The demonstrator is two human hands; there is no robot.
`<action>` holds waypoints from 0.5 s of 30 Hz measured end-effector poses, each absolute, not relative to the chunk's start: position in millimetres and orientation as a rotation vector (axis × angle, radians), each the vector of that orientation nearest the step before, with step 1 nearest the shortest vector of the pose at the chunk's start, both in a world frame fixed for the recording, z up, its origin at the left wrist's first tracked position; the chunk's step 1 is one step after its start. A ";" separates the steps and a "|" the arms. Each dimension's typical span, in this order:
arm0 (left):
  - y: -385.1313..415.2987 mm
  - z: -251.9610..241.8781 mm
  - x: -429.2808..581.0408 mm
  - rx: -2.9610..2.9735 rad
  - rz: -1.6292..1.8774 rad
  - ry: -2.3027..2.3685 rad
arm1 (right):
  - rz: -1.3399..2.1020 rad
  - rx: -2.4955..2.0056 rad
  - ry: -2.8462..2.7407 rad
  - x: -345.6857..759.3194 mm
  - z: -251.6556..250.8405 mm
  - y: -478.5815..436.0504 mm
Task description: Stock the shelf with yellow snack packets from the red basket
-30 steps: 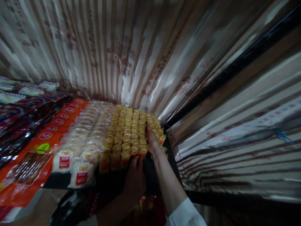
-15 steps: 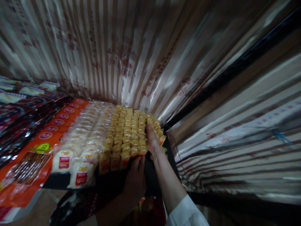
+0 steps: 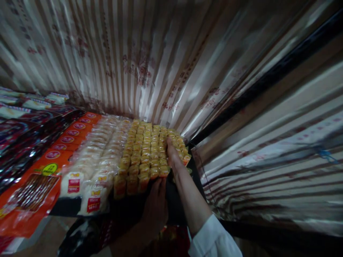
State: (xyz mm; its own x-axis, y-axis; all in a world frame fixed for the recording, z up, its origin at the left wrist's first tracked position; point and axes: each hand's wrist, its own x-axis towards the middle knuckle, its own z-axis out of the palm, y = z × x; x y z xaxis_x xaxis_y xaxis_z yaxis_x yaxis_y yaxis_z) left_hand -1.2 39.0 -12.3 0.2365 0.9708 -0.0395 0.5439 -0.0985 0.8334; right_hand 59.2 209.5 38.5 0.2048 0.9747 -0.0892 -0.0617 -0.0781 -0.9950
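Rows of small yellow wrapped packets [image 3: 144, 150] stand close together on a dark shelf [image 3: 175, 200]. My right hand [image 3: 171, 151] reaches in along their right side, edge-on, its fingers stretched toward the back. It presses between the main block and the rightmost row of packets [image 3: 184, 153]. At the front, my left hand [image 3: 157, 196] is low, with fingers extended against the lower edge of the nearest packets. Neither hand appears wrapped round a packet. Dim light and blur hide some of the fingertips.
Left of the yellow packets are rows of white round packets [image 3: 93, 171], then orange bags [image 3: 48, 169] and dark red shiny packs [image 3: 29, 142]. Striped plastic sheeting [image 3: 139, 60] hangs behind. A dark pole [image 3: 257, 85] slants down to the shelf's back right corner.
My right hand has slid slightly farther back along the packets. My left hand stays at the front edge, and the block of packets looks nearly unchanged.
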 end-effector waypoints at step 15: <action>38.9 -15.3 -0.8 1.772 0.710 1.414 | 1.230 -1.359 -0.907 63.1 30.7 214.3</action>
State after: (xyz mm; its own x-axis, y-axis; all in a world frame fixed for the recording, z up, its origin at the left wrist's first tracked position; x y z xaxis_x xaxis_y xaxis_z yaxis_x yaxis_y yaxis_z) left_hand -0.8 38.9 -15.3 0.2365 0.9712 -0.0292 0.5567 -0.1107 0.8233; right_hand 63.1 214.3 30.7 0.1866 0.9644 -0.1872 -0.1058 -0.1697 -0.9798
